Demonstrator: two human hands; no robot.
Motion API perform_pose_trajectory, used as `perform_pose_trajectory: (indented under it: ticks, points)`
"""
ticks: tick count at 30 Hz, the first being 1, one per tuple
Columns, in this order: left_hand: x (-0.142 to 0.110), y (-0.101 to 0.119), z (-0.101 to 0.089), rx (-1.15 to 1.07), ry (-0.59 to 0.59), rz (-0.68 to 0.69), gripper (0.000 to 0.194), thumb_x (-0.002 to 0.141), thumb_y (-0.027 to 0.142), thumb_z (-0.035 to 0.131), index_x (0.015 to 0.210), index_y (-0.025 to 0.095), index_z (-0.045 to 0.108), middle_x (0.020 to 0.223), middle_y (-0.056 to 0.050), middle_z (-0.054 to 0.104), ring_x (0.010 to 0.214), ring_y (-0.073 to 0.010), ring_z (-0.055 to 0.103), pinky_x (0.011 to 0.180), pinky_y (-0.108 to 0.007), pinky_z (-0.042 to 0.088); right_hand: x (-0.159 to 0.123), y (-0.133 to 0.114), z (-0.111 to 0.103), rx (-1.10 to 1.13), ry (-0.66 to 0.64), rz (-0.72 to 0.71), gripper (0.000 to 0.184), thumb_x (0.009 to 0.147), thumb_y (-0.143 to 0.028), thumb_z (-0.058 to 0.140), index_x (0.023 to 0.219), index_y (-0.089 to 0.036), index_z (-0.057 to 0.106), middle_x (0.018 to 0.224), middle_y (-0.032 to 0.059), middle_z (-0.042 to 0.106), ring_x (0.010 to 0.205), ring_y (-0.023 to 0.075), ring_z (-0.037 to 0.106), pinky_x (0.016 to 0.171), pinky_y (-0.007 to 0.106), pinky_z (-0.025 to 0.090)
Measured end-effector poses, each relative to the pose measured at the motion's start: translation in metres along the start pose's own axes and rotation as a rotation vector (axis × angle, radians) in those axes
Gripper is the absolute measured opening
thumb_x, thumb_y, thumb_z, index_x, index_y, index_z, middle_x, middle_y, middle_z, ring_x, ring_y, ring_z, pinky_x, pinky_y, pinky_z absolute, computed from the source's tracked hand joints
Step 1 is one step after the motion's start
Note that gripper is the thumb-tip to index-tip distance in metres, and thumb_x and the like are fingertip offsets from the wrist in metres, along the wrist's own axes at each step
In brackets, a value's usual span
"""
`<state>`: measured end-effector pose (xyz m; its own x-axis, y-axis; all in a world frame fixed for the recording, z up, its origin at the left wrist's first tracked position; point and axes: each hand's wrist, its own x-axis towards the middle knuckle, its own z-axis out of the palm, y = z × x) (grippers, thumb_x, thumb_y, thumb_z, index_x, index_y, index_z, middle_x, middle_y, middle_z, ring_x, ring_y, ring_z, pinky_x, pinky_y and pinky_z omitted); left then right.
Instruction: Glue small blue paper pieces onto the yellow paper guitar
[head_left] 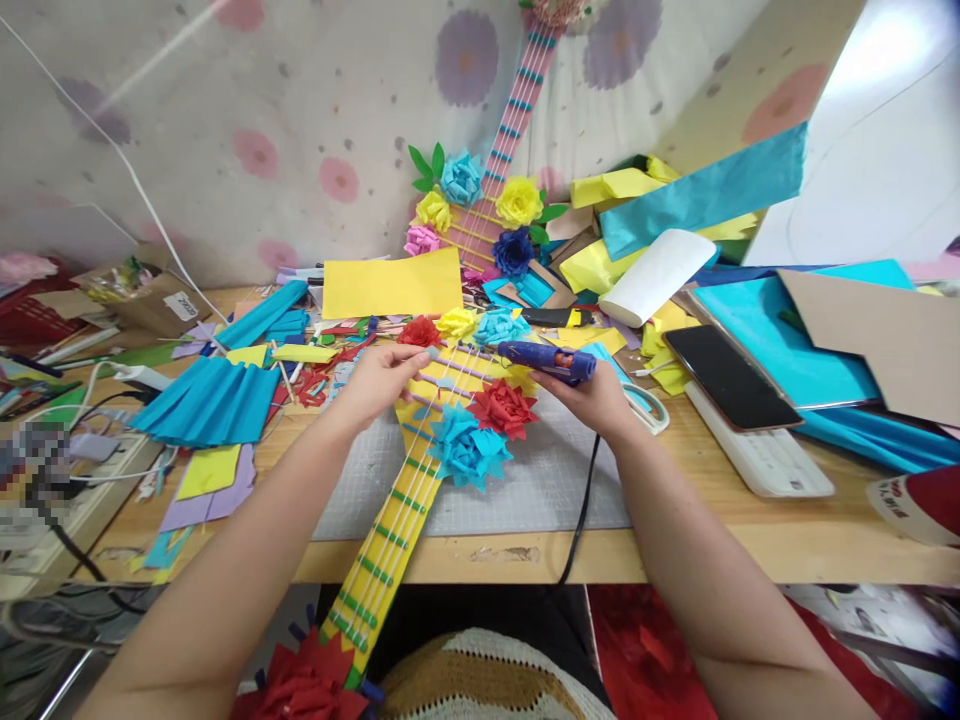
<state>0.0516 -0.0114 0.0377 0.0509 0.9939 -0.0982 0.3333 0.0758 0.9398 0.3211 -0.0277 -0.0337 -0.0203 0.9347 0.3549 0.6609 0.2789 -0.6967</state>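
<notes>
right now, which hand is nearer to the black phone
Right. The right hand, holding the glue gun, is left of the black phone; the left hand is farther left, at the yellow guitar.

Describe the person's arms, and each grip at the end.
Both arms, left and right, show no sleeves. The left grip and right grip wear no gloves, and no watch shows. The garment at the waist has cream and brown openwork bands.
</notes>
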Motion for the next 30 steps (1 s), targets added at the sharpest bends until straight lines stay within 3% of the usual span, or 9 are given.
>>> perform_pose_trajectory:
  ticks: [4, 8, 13, 16, 23, 30]
  points:
    - [-0.002, -0.006, -0.023, 0.028, 0.095, 0.019, 0.035, 0.056, 0.043, 0.076, 0.073, 0.014, 0.071, 0.068, -0.004, 0.065, 0.056, -0.0112, 0.051, 0.041, -0.022, 0.043, 0.0, 0.001, 0.002, 0.033, 0.02, 0.004, 0.041, 0.075, -0.057, 0.062, 0.088, -0.019, 0.068, 0.079, 0.0056, 0.068, 0.071, 0.0221, 0.061, 0.064, 0.034, 0.047]
    - [-0.005, -0.014, -0.032, 0.031, 0.107, 0.034, 0.038, 0.054, 0.038, 0.076, 0.083, 0.015, 0.068, 0.07, -0.002, 0.066, 0.053, -0.0096, 0.051, 0.039, -0.02, 0.041, 0.0, 0.002, 0.004, 0.039, 0.028, 0.012, 0.041, 0.075, -0.057, 0.061, 0.085, -0.018, 0.068, 0.078, 0.0065, 0.068, 0.07, 0.0224, 0.061, 0.064, 0.035, 0.048]
    - [-0.01, -0.019, -0.032, 0.024, 0.099, 0.059, 0.03, 0.055, 0.032, 0.074, 0.078, 0.018, 0.059, 0.057, 0.005, 0.053, 0.048, -0.0086, 0.046, 0.034, -0.018, 0.035, 0.0, 0.002, 0.004, 0.044, 0.048, 0.005, 0.04, 0.074, -0.056, 0.062, 0.087, -0.018, 0.068, 0.08, 0.0067, 0.069, 0.072, 0.0225, 0.061, 0.066, 0.035, 0.048]
    - [-0.011, -0.019, -0.033, 0.059, 0.022, 0.003, 0.026, 0.056, 0.034, 0.074, 0.071, 0.016, 0.062, 0.057, 0.002, 0.055, 0.048, -0.0082, 0.047, 0.036, -0.019, 0.037, 0.0, 0.001, 0.003, 0.031, 0.041, 0.007, 0.04, 0.074, -0.056, 0.062, 0.087, -0.018, 0.068, 0.077, 0.006, 0.067, 0.07, 0.0215, 0.06, 0.063, 0.033, 0.047]
    - [-0.008, -0.017, -0.039, 0.153, -0.058, -0.066, 0.03, 0.052, 0.032, 0.077, 0.075, 0.014, 0.069, 0.063, -0.002, 0.065, 0.046, -0.0078, 0.048, 0.04, -0.021, 0.037, 0.0, 0.0, 0.002, 0.029, 0.054, -0.006, 0.042, 0.075, -0.058, 0.06, 0.081, -0.018, 0.066, 0.071, 0.0052, 0.064, 0.064, 0.0193, 0.055, 0.058, 0.031, 0.044]
    - [0.0, -0.004, -0.03, 0.416, 0.035, -0.073, 0.015, 0.058, 0.028, 0.07, 0.065, 0.015, 0.067, 0.051, 0.003, 0.057, 0.039, -0.0071, 0.042, 0.038, -0.021, 0.032, 0.0, -0.001, 0.002, 0.04, 0.076, -0.004, 0.04, 0.074, -0.057, 0.061, 0.078, -0.018, 0.065, 0.068, 0.0046, 0.063, 0.062, 0.0185, 0.055, 0.057, 0.031, 0.043]
